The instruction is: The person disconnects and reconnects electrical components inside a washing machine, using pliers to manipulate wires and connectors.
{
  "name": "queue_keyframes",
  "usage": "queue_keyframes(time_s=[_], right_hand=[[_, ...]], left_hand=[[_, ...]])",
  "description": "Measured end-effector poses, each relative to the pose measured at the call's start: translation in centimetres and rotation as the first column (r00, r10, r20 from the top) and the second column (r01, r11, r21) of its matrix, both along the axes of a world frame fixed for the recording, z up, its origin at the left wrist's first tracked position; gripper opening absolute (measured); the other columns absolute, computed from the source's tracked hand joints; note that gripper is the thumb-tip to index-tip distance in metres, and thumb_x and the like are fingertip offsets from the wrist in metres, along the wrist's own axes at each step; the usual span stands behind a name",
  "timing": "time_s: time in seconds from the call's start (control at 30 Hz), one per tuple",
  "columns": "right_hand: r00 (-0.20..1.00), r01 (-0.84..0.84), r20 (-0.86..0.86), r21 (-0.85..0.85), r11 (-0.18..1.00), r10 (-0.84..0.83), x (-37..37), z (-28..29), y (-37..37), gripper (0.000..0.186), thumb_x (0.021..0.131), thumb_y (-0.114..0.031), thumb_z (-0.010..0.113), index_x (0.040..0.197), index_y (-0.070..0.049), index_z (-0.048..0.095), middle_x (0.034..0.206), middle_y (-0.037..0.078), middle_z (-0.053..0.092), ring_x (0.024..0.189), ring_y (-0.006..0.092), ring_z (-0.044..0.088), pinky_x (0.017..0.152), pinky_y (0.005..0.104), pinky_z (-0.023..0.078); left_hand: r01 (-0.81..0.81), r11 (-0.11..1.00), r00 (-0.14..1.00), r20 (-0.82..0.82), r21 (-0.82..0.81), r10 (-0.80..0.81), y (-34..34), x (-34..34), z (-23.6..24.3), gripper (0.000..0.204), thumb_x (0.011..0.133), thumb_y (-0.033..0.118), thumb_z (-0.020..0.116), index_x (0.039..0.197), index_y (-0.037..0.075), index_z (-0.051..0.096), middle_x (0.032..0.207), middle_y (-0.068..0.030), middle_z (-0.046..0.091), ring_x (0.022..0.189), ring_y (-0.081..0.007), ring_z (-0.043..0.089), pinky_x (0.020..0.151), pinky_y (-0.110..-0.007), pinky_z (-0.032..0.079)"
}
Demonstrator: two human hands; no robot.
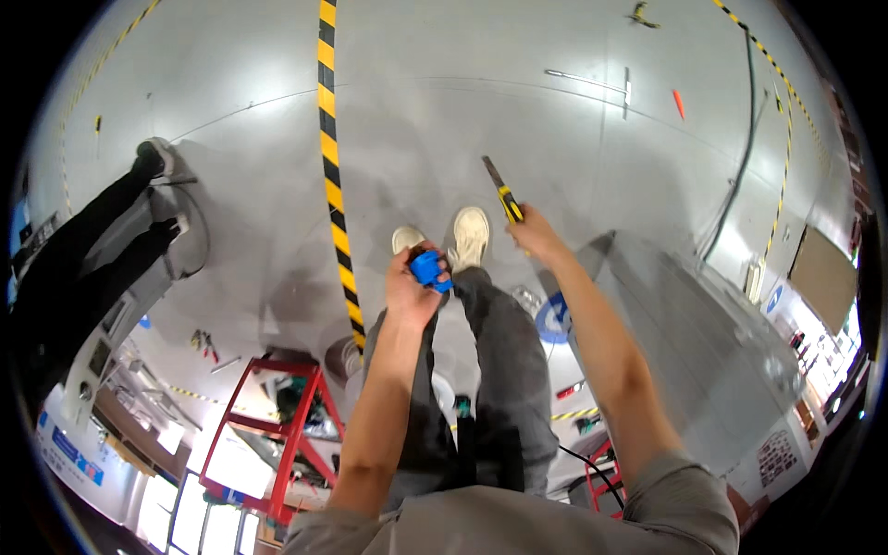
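My left hand [414,282] is closed around a small blue object [430,269] in front of my legs; its exact kind is too small to make out. My right hand [532,231] grips a tool with a yellow-and-black handle [507,202], whose long dark flat blade [491,168] points forward and left. Below both hands are my light shoes [471,239] on the grey floor [416,139].
Another person's dark-clad legs [97,222] are at left. A red metal frame [248,421] stands at lower left, a large grey surface [684,342] at right. Black-and-yellow tape [333,185], a dark cable [740,157] and a T-shaped tool [592,80] lie on the floor.
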State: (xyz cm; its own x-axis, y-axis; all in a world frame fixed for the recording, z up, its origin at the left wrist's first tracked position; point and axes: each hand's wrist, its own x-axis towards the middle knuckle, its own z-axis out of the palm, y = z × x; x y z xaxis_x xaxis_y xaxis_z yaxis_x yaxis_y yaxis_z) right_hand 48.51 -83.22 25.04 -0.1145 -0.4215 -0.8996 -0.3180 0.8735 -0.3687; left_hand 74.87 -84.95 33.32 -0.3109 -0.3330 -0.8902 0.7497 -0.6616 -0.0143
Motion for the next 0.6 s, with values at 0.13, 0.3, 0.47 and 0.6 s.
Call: queue_keyframes(time_s=[0.13, 0.3, 0.47, 0.6], right_hand=[[0.831, 0.512, 0.26, -0.013, 0.859, -0.492, 3.1, 25.9, 11.4, 0.029, 0.094, -0.018, 0.069, 0.116, -0.001, 0.063, 0.089, 0.001, 0.062, 0.087, 0.0109, 0.057, 0.077, 0.0298, 0.047], [0.656, 0.754, 0.205, -0.134, 0.643, -0.726, 5.9, 48.9, 24.5, 0.023, 0.097, -0.018, 0.065, 0.115, -0.004, 0.064, 0.099, 0.001, 0.065, 0.086, 0.0089, 0.051, 0.074, 0.0276, 0.041], [0.445, 0.89, 0.119, -0.168, 0.423, -0.888, 9.7, 63.2, 36.5, 0.024, 0.099, -0.02, 0.065, 0.117, -0.004, 0.066, 0.089, 0.0, 0.063, 0.071, 0.0094, 0.051, 0.065, 0.0274, 0.045], [0.174, 0.953, 0.103, -0.27, 0.141, -0.979, 13.4, 65.9, 45.3, 0.028, 0.096, -0.011, 0.063, 0.123, -0.001, 0.062, 0.098, 0.004, 0.067, 0.067, 0.0097, 0.054, 0.061, 0.026, 0.047]], left_hand=[[0.179, 0.978, 0.944, -0.261, -0.104, -0.201, 2.9, -3.4, 16.2, 0.036, 0.1, 0.03, 0.045, 0.109, 0.0, 0.062, 0.104, -0.0164, 0.061, 0.088, -0.0269, 0.058, 0.073, -0.038, 0.047], [0.478, 0.752, 0.656, -0.385, -0.454, -0.649, 4.5, -10.0, 34.2, 0.033, 0.102, 0.029, 0.049, 0.112, 0.0, 0.062, 0.109, -0.0141, 0.064, 0.093, -0.0253, 0.061, 0.076, -0.039, 0.051], [0.634, 0.459, 0.308, -0.341, -0.622, -0.888, 11.0, -14.5, 45.8, 0.032, 0.103, 0.031, 0.053, 0.109, 0.002, 0.062, 0.106, -0.0134, 0.063, 0.094, -0.0249, 0.063, 0.078, -0.039, 0.053], [0.735, 0.162, -0.023, -0.262, -0.659, -0.965, 18.6, -17.5, 48.2, 0.031, 0.102, 0.035, 0.055, 0.095, 0.005, 0.058, 0.1, -0.0113, 0.062, 0.089, -0.0238, 0.062, 0.075, -0.037, 0.051]])
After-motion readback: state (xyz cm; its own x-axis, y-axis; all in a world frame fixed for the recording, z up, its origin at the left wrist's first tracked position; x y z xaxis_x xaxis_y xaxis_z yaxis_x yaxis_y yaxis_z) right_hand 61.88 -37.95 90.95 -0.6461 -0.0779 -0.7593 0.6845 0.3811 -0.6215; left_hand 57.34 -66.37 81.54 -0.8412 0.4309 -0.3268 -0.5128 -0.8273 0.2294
